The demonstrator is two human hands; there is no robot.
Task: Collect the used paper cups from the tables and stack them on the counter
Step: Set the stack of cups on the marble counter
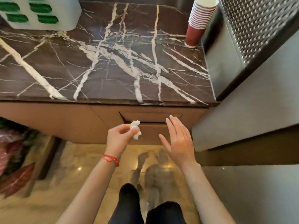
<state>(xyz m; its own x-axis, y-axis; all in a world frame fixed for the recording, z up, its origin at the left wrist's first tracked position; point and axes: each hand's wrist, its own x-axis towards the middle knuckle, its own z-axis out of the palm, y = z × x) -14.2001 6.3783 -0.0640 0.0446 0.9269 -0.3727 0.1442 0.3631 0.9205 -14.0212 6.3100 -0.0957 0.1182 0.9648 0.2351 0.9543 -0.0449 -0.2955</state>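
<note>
Cup stack (200,18) stands upright at the bench's (103,62) far right corner, against the grey wall. Below the bench's front edge, left hand (120,138) pinches a crumpled tissue (135,129); right hand (177,139) hangs wide, fingers straight, holding nothing

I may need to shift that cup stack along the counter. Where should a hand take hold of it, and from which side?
Grip the stack of paper cups low, around the bare red wall of the bottom cup, coming from the left over the open counter. It stands tall and leans, so a high grip would likely tip it; the metal panel blocks the right side.
</note>
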